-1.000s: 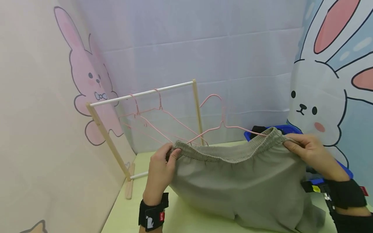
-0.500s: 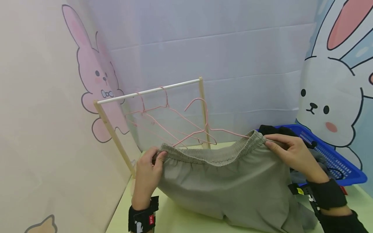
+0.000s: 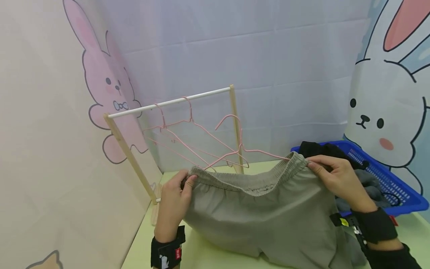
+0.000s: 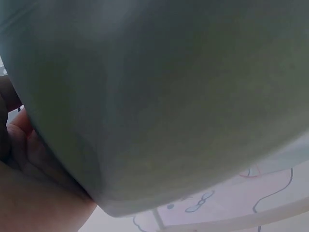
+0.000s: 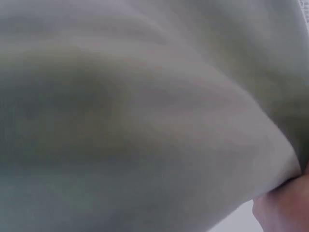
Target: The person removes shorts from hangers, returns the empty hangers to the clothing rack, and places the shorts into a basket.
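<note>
Grey-green elastic-waist pants (image 3: 265,220) hang between the two hands, waistband up and gaping towards the head camera. My left hand (image 3: 174,203) pinches the waistband's left end, thumb on the near side. At its right end my right hand (image 3: 339,179) pinches the band between thumb and fingers. A pink hanger (image 3: 231,153) sits inside the waist; its hook and shoulders rise above the band, and its lower part is hidden by cloth. Both wrist views are mostly filled by the pants (image 4: 169,106), with part of the right hand (image 5: 285,208) at one corner.
A small rack with a white rail (image 3: 171,101) and wooden posts stands behind, left of centre. Two pink hangers (image 3: 191,121) hang from it. To the right a blue basket (image 3: 408,203) holds black and grey clothes. Everything stands on a pale green table (image 3: 198,252).
Both hands, the pants and the hanger have moved left relative to the basket, which now shows more fully. The grip on the waistband stays the same.
</note>
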`<state>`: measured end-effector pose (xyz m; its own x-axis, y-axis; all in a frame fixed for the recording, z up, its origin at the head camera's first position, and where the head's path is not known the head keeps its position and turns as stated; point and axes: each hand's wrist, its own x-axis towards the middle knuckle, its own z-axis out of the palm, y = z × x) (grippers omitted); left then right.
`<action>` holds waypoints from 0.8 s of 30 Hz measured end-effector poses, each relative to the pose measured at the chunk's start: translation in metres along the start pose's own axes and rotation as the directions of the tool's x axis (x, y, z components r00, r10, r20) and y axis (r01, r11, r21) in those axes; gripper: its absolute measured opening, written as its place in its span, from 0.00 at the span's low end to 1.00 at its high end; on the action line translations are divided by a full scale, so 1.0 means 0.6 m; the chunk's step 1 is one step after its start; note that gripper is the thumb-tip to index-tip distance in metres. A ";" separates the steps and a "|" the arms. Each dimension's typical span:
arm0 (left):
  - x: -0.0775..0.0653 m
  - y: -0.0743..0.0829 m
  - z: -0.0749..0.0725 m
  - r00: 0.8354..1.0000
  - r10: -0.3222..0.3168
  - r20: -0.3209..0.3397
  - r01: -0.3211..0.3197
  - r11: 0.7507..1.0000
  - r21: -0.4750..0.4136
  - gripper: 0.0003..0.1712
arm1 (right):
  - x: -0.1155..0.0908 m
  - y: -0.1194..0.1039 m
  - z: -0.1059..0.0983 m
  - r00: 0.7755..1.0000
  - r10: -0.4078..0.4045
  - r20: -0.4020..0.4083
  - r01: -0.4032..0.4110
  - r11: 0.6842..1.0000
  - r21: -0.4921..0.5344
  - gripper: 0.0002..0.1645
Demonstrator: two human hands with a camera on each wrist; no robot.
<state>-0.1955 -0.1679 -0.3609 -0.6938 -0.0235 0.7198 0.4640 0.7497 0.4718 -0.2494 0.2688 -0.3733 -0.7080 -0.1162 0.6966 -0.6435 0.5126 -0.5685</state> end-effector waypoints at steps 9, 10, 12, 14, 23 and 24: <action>0.009 0.015 0.011 0.998 0.056 0.019 -0.056 0.998 0.011 0.12 | -0.002 0.000 0.006 0.999 -0.026 0.031 0.025 0.999 0.041 0.12; 0.010 0.017 0.013 0.998 0.059 0.024 -0.059 0.998 0.008 0.12 | -0.002 0.000 0.008 0.999 -0.026 0.034 0.025 0.999 0.048 0.13; 0.012 0.022 0.016 0.997 0.068 0.031 -0.068 0.998 -0.001 0.12 | -0.003 -0.002 0.011 0.999 -0.027 0.043 0.024 0.998 0.051 0.13; 0.013 0.028 0.019 0.996 0.079 0.037 -0.079 0.997 -0.009 0.13 | -0.004 -0.005 0.013 0.998 -0.022 0.051 0.020 0.999 0.050 0.13; 0.023 0.048 0.035 0.988 0.147 0.038 -0.145 0.988 -0.057 0.15 | -0.007 -0.019 0.031 0.996 -0.065 0.062 0.062 0.996 0.057 0.14; 0.025 0.050 0.037 0.988 0.154 0.035 -0.151 0.987 -0.060 0.15 | -0.008 -0.020 0.034 0.995 -0.075 0.060 0.072 0.996 0.060 0.14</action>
<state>-0.2040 -0.1314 -0.3474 -0.6330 0.1149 0.7656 0.5958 0.7038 0.3869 -0.2444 0.2459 -0.3786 -0.6736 -0.2051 0.7100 -0.7089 0.4511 -0.5422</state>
